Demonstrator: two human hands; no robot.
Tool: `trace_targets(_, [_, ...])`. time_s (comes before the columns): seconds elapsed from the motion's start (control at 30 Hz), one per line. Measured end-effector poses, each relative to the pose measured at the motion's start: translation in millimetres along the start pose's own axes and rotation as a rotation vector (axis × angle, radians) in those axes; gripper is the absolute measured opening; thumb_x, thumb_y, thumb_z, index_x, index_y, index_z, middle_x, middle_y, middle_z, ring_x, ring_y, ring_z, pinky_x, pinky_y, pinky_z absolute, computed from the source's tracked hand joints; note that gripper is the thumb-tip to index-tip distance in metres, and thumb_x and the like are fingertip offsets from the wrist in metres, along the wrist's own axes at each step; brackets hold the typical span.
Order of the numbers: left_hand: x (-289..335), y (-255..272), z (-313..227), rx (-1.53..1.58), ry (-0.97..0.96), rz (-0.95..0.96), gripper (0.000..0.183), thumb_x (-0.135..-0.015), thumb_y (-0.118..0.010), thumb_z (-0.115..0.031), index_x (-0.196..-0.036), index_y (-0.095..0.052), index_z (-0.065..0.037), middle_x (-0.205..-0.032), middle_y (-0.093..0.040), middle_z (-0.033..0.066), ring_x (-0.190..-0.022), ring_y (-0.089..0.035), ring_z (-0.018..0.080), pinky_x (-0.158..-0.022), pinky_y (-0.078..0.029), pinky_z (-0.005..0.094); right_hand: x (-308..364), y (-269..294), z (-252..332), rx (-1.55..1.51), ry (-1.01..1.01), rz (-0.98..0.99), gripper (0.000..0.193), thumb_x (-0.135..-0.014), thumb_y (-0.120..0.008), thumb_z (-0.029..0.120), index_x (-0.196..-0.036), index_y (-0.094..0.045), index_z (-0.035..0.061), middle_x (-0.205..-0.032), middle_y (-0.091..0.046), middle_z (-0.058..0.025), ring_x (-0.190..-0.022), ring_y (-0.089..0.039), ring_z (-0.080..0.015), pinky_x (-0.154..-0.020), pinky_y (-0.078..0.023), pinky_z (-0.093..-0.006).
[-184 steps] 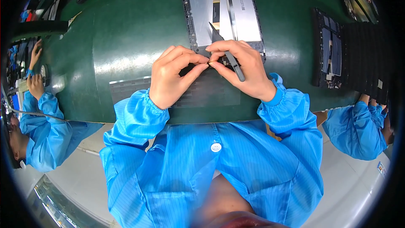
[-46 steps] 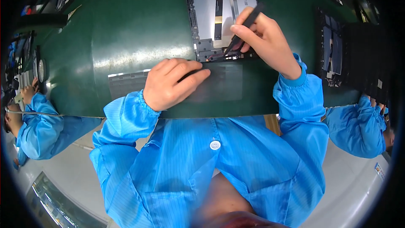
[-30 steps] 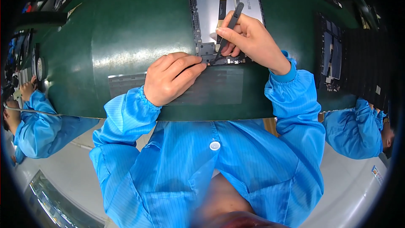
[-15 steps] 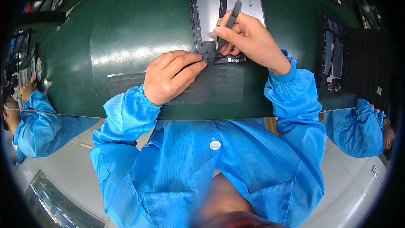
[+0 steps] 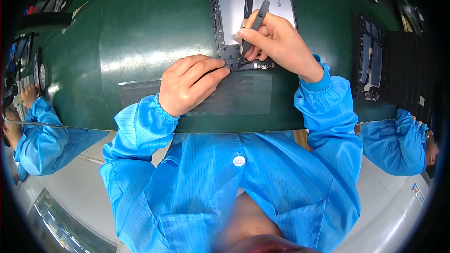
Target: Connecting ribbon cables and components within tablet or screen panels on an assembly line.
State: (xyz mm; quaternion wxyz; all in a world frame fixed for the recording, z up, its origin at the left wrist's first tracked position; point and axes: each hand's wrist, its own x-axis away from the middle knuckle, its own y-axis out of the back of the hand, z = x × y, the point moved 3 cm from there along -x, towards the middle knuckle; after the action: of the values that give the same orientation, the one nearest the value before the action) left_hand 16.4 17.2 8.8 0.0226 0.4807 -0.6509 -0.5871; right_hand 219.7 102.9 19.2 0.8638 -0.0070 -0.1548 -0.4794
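Fingers [image 5: 257, 38] of the right hand [image 5: 287, 47] pinch dark grey tweezers [image 5: 258, 18], a slim matte tool that slants across the upper centre of the frame, its broad end up and its narrow point down. That point meets the lower edge of an opened tablet [image 5: 232, 14], which lies flat in the upper centre; whether the prongs hold anything is too small to tell. The left hand [image 5: 188, 86] is curled, thumb and forefinger bent toward each other at the tablet's lower left corner; I cannot tell whether they grip it or only rest there.

Smooth silvery panels fill the tablet's black, notched frame, with a flat black ribbon cable [image 5: 249, 2] banded in gold running between them. Below, partly under the left hand, a thin translucent sheet [image 5: 248, 96] with straight edges lies on the glossy green desk [image 5: 145, 42]. Toward the right side of the frame, a second tablet [image 5: 369, 61] sits beside a black ribbed mat [image 5: 405, 72]. Both sleeves [image 5: 140, 122] are shiny blue, finely striped cloth, gathered at the wrists.
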Motion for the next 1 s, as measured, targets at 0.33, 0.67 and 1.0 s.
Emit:
trace_targets(0.33, [-1.0, 3.3, -0.3, -0.033, -0.015, 0.049, 0.043, -0.064, -0.077, -0.002, -0.106, -0.076, -0.011, -0.106, -0.070, 0.0042, -0.092, -0.067, 0.0220, -0.074, -0.056, 0.0326, -2.6, -1.4, -1.9, 0.021, 0.003, -0.020, 0.029, -0.098, -0.067, 0.024, -0.096, -0.060, -0.0039, -0.075, -0.072, -0.0146, -0.067, -0.074, -0.0176, -0.054, -0.055, -0.0263])
trace_targets(0.67, [-1.2, 4.7, -3.9, -0.136, -0.038, 0.127, 0.055, -0.065, -0.070, -0.006, -0.118, -0.075, -0.020, -0.108, -0.067, 0.0021, -0.095, -0.065, 0.0204, -0.074, -0.054, 0.0337, 12.1, 16.4, -6.8, -0.076, 0.087, -0.093, 0.024, -0.100, -0.066, 0.023, -0.101, -0.060, 0.0002, -0.083, -0.072, -0.0105, -0.073, -0.071, -0.0136, -0.057, -0.055, -0.0250])
trace_targets(1.0, [-1.9, 4.0, 0.6, -0.102, -0.037, 0.133, 0.053, -0.066, -0.068, -0.005, -0.116, -0.076, -0.020, -0.108, -0.066, 0.0030, -0.096, -0.064, 0.0207, -0.077, -0.055, 0.0338, 27.7, 18.7, -8.2, 0.073, 0.233, -0.107, 0.015, -0.098, -0.067, 0.013, -0.100, -0.059, 0.0001, -0.080, -0.065, -0.0058, -0.076, -0.070, -0.0137, -0.065, -0.054, -0.0251])
